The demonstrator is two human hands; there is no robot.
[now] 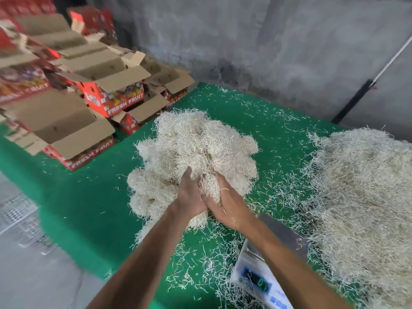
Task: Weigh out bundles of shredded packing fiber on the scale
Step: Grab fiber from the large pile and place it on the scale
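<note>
At the far left edge of the green mat (73, 197) stand the open fruit cartons (104, 94), at least six, though the blurred stack behind may hide more. Toward the middle of the mat lies the pile of rounded bundles (191, 143); I count roughly ten or so, their outlines merging too much for a firm number. At its near side the left hand (189, 195) and right hand (225, 204) meet, wrists close together, fingers curled around one bundle of packing fiber (208, 186), pressing it between the palms; strands poke out between the fingers.

The fiber looks very light, springy and loose: it should compress easily, shed strands when moved, and spring back if released. Cupping it from both sides, as here, or scooping from beneath seems wiser than pinching a few strands, which would likely pull free.

To the right, near the front edge of the mat, sits one scale (263, 279), its platform bare and its green display lit. One large loose heap of unbundled fiber (361, 208) covers the mat's right edge, and stray shreds litter the mat all around.
</note>
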